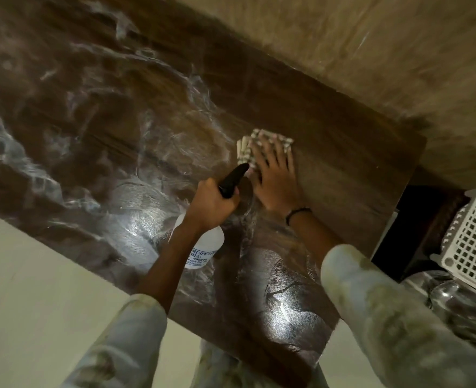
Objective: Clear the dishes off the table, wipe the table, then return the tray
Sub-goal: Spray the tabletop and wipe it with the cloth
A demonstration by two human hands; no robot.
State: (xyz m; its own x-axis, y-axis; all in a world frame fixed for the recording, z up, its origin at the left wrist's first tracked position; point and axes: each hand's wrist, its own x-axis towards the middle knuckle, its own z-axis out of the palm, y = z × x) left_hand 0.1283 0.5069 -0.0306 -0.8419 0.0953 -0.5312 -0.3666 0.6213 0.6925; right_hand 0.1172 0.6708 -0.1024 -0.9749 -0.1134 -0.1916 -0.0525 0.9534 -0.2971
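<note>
- Right hand (273, 175): flat, open palm down on a folded checked cloth (262, 144), fingers (280, 151) spread across it. No pinch; the cloth is pinned by pressure only.
- Left hand (213, 201): grip closed around the neck of a spray bottle (200, 245), black nozzle (235, 176) pointing toward the cloth, just beside its near edge. Cannot tell whether the trigger is pressed.
- Cloth sits on the table (343, 152), toward the far right corner. The table surface left of the cloth and nearer the person looks streaked and wet; the strip right of the cloth looks dry.
- Step in hand, my read: wiping. To do it well, keep the palm flat and weight even so the whole fold stays in contact, and run overlapping straight passes from the wet streaks out to the dry strip and the edges.
- Refold to a fresh face if the cloth starts smearing. Spray lightly; plenty of liquid seems to be down already.
- Pose: both forearms reach forward over the table, sleeves (399, 317) pushed up. Right wrist, with a dark band (297, 214), is low and nearly in line with the palm. Left wrist is cocked, bottle body hanging beneath the forearm.
- No dishes on the table in view. Beyond its right end, well apart from the cloth: a white slotted basket (475, 242) and glasses (444, 292). Tray not clearly identifiable.
</note>
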